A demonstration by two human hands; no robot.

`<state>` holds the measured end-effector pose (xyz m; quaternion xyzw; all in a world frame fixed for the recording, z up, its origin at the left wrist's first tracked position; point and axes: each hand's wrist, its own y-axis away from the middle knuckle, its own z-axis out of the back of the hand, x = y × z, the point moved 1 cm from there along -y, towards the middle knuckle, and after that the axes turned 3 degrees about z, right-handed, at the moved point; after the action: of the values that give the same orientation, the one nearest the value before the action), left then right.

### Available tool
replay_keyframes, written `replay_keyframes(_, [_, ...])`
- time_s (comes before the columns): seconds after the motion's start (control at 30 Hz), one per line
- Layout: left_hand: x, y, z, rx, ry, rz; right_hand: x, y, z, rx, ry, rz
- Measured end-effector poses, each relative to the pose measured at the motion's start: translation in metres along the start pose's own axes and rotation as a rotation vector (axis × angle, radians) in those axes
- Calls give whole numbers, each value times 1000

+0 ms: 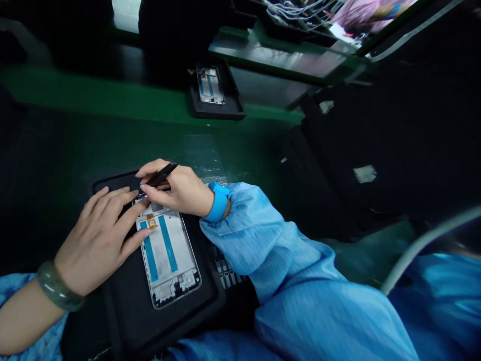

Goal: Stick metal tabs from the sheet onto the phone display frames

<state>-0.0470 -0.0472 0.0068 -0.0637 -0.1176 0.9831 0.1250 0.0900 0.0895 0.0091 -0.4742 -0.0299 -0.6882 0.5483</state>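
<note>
A silver phone frame (169,250) with two blue strips lies in a black tray (131,311). Over its upper left edge rests my left hand (103,230), fingers stretched out, thumb close to a small orange flex cable (151,221). My right hand (180,188) is closed around a black pen-like tool (162,174) at the top end of the frame. The tool's tip is hidden behind my fingers. I cannot tell whether the tip touches the frame.
Further back, another phone frame (211,85) lies in a second black tray (235,103) on the green table (150,135). Black stacked trays or boxes (338,165) stand to the right. Clear plastic film (205,153) lies beyond my right hand. White cables (296,12) hang at the top.
</note>
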Motion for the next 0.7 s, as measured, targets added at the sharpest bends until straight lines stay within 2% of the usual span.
replay_keyframes(0.1, [0,0,0,19,6,3,1,-1,-2,-6,-54,-97])
replay_keyframes(0.2, [0,-1,1,10,4,-3,1,-1,-2,1,-8,-125])
replay_keyframes(0.47, [-1,-2,2,-17,5,6,-1,1,4,-19,10,-68])
replay_keyframes(0.6, [-3,-3,2,-19,1,-1,0,-1,4,13,51,-7])
replay_keyframes(0.7, [-6,-4,2,0,-35,-9,-1,0,1,40,27,-28])
